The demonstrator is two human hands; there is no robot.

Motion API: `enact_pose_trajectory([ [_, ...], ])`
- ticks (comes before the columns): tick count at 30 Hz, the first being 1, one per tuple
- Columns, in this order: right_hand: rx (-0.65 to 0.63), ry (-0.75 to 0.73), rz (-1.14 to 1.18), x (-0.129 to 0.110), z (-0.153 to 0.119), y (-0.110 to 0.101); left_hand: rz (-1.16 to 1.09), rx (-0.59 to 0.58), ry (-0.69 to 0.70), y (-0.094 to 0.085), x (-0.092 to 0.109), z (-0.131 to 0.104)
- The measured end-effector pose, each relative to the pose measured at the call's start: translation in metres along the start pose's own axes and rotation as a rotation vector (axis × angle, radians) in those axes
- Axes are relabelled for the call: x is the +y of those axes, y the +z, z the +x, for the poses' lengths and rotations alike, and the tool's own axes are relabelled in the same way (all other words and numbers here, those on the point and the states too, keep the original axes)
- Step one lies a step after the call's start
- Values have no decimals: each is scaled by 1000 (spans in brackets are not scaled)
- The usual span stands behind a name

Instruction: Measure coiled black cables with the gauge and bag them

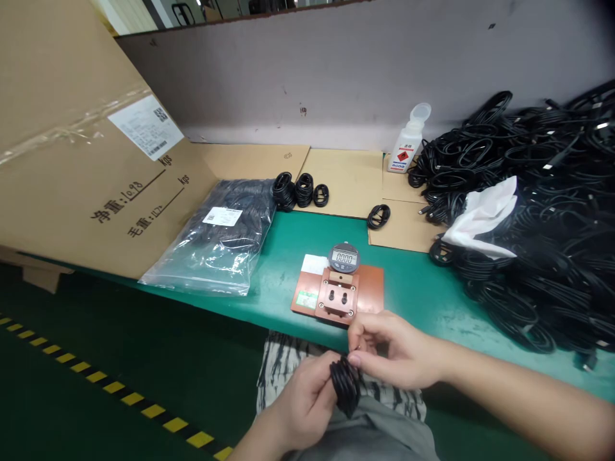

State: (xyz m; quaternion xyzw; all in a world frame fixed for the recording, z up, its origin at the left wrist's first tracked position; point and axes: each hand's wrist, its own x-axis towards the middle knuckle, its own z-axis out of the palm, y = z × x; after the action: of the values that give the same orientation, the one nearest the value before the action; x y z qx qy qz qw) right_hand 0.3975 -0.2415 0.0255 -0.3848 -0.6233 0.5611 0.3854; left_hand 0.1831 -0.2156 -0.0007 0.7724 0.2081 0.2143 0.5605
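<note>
— Black, rubbery-looking cable coil (346,389) is down over the grey-clothed lap (394,430), just off the green bench (418,282). Left hand (307,402) is wrapped round it. What's the right hand (396,352) up to?

— Thumb and fingertips are at the coil's upper edge, so the hands are basically together. Can't tell if it's actually pinching a strand, too fiddly to see.

— How far along, you reckon?

— Partway, imo. Neat row of small black coils (303,191) on flat brown cardboard (343,165) looks finished to me, and one loose black coil (378,217) sits off to the right, no idea if that counts. Clear plastic zip bag (230,242) is stuffed with something dark, probably more done ones.

— And what's left?

— The one in hand isn't set down yet, plus that massive tangled black cable heap (552,294) on the right, lol. Grey round digital gauge (343,257) on the copper-brown fixture (337,301) seems to read zeros.
</note>
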Motion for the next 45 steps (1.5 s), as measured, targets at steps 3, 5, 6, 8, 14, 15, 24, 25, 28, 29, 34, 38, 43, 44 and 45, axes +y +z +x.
enact_pose_trajectory([
  [3, 50, -74, -41, 1, -2, 2, 98, 50, 92, 0, 0, -1],
  [5, 112, -237, -166, 4, -2, 3, 176, 91, 127, -1, 0, 0],
  [6, 132, -339, -252, 5, -1, 2, 212, 118, 140, -1, -1, 1],
  [8, 141, -523, -446, 7, -1, 0, 268, 177, 165, 0, -2, 3],
  [14, 99, -705, -798, 13, 1, -6, 402, 307, 221, -2, -3, 5],
  [15, 91, -694, -816, 14, 1, -7, 435, 328, 222, -4, -3, 5],
  [24, -56, -468, -882, 12, 2, -16, 574, 423, 240, -14, -11, 12],
  [25, -60, -453, -869, 10, 2, -17, 573, 431, 243, -13, -11, 14],
  [28, -61, -402, -791, 7, 2, -20, 569, 468, 248, -11, -8, 21],
  [29, -61, -384, -751, 6, 3, -21, 569, 479, 252, -11, -7, 23],
  [34, -80, -360, -589, 7, 3, -24, 560, 496, 283, -10, -4, 29],
  [38, -78, -375, -578, 9, 3, -24, 549, 511, 305, -9, -6, 30],
  [43, -49, -398, -614, 10, 4, -24, 541, 521, 328, -9, -8, 32],
  [44, -45, -407, -618, 11, 4, -24, 539, 521, 330, -9, -8, 33],
  [45, -42, -414, -623, 11, 4, -24, 537, 520, 333, -9, -8, 33],
])
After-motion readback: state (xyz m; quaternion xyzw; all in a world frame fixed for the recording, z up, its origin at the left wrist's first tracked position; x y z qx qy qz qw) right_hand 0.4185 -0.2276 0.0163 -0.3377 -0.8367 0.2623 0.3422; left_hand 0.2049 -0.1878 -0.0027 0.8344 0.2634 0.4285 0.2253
